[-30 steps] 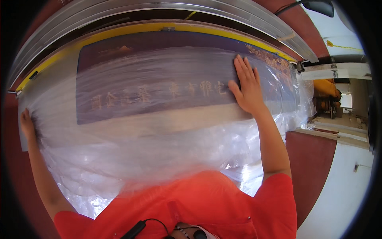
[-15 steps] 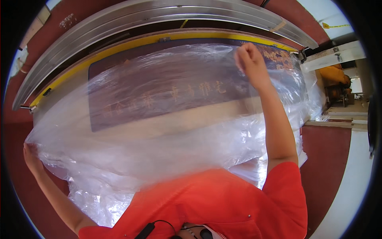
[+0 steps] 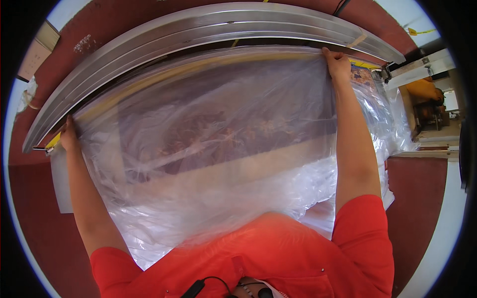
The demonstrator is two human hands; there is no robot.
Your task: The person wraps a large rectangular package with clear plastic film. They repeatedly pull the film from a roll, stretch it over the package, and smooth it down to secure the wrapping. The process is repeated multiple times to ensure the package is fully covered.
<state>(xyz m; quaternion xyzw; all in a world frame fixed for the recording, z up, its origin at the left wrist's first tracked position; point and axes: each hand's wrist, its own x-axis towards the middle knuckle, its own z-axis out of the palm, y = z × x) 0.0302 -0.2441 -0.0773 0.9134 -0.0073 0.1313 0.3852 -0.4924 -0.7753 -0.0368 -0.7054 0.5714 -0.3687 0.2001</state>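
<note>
A large sheet of clear plastic film [image 3: 213, 203] spreads wrinkled from my red shirt up to the yellow bar [image 3: 365, 64] at the far side. My left hand [image 3: 70, 134] is closed on the film's far left corner, by the bar's left end. With bent fingers my right hand [image 3: 339, 65] pinches the film's far edge toward the right. Between both hands that edge is pulled taut over the bar. Beneath the film shows a dark panel with gold characters; its gold-patterned right end [image 3: 362, 77] lies beyond my right hand.
A long ribbed silver metal beam [image 3: 231, 21] curves across the far side, just past the yellow bar. White framework [image 3: 422, 68] and an orange-yellow object [image 3: 422, 92] are at the right. The floor [image 3: 417, 198] is dark red, with a white strip along the right.
My left hand has moved up and away from me, bringing the film's corner to the bar. My right hand has shifted slightly right and farther out. The film now covers most of the bar.
</note>
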